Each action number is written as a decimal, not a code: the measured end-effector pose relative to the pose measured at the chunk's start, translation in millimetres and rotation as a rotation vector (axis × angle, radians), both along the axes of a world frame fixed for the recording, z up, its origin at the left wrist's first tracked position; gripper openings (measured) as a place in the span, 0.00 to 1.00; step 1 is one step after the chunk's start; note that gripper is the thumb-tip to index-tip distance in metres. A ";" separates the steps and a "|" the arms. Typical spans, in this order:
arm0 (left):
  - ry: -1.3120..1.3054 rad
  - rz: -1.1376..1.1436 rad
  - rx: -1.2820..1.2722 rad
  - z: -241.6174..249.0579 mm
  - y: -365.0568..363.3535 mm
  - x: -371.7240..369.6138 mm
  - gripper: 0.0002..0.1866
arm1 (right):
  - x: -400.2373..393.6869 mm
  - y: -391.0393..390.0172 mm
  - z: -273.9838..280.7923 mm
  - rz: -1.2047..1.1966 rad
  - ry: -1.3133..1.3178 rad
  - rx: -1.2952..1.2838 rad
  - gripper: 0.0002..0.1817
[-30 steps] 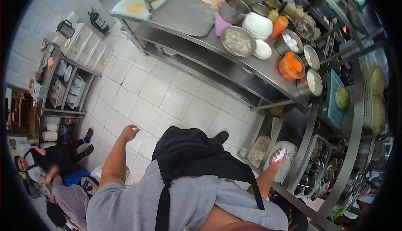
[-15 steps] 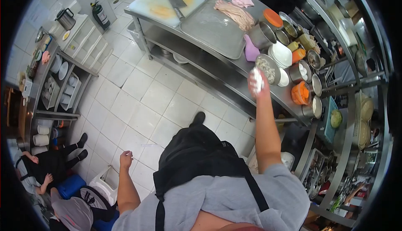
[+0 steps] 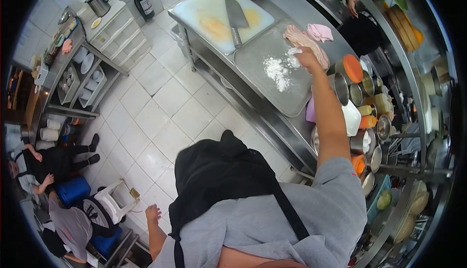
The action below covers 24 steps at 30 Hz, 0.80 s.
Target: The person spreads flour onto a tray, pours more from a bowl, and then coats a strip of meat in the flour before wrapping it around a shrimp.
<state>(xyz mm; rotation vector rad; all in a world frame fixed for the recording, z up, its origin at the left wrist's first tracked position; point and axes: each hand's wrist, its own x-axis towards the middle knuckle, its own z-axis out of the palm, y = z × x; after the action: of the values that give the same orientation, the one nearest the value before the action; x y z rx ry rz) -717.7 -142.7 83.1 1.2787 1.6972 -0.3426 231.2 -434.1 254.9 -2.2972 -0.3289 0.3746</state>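
Observation:
My right hand is over the metal tray, its fingers curled round a clump of white powder that looks like flour. A loose heap of the same powder lies on the tray to the left of the hand. Just beyond the fingers, slices of pale pink raw meat rest at the tray's far edge. Low at my left side hangs my left hand, nothing in it, fingers loosely bent and a little apart.
A cleaver lies on the stained white cutting board, its handle reaching the tray. Pots, bottles and an orange-lidded container crowd the counter's right side. Two people are at the lower left, near a white stool.
My right hand has moved from the bowl of white powder across to the tray. Powder now lies on the tray, which was bare there before. My left hand stays low at my side.

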 end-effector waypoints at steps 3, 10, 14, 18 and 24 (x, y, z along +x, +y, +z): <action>-0.002 0.109 0.023 15.1 -7.6 50.1 0.21 | 37.7 -0.8 9.8 0.126 0.149 -0.040 0.20; -0.090 -0.043 0.029 19.1 19.3 133.5 0.19 | 30.0 18.4 -72.0 0.077 -0.158 -0.246 0.40; -0.085 -0.106 -0.034 8.6 63.4 154.5 0.19 | -40.9 53.6 -84.6 0.101 -0.381 -0.542 0.45; -0.110 -0.132 -0.151 -17.6 134.5 172.8 0.18 | -102.2 75.9 -60.3 0.174 -0.381 -0.594 0.41; -0.206 -0.208 -0.016 -53.8 288.6 249.6 0.15 | -157.0 59.5 -34.4 0.224 -0.271 -0.772 0.36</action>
<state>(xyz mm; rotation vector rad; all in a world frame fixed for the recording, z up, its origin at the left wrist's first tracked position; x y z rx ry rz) -468.1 145.9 29.3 1.4317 1.3907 -0.3337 74.2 -374.6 220.6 -3.0904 -0.6719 0.3362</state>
